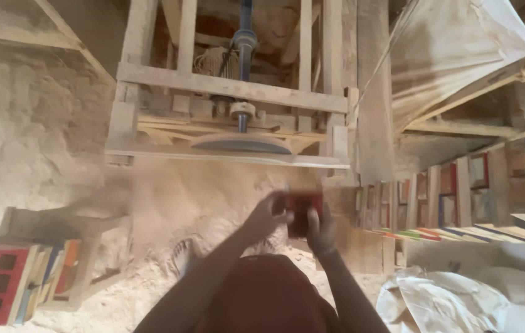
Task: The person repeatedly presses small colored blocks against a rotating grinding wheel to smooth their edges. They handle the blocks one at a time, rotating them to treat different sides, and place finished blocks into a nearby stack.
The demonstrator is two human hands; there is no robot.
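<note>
Two hands, the left hand (266, 217) and the right hand (321, 231), have their fingers clamped on a small dark red-brown wooden block (302, 213) in the lower middle, just below the grey sanding disc (241, 144); the block should stay flat and the fingertips off the disc.

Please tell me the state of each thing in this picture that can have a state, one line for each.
left hand: raised, gripping the dark red block from its left
right hand: raised, gripping the block from its right
dark red block: held in the air by both hands, blurred
grey disc: mounted flat in the wooden frame; spinning or still, cannot tell
</note>
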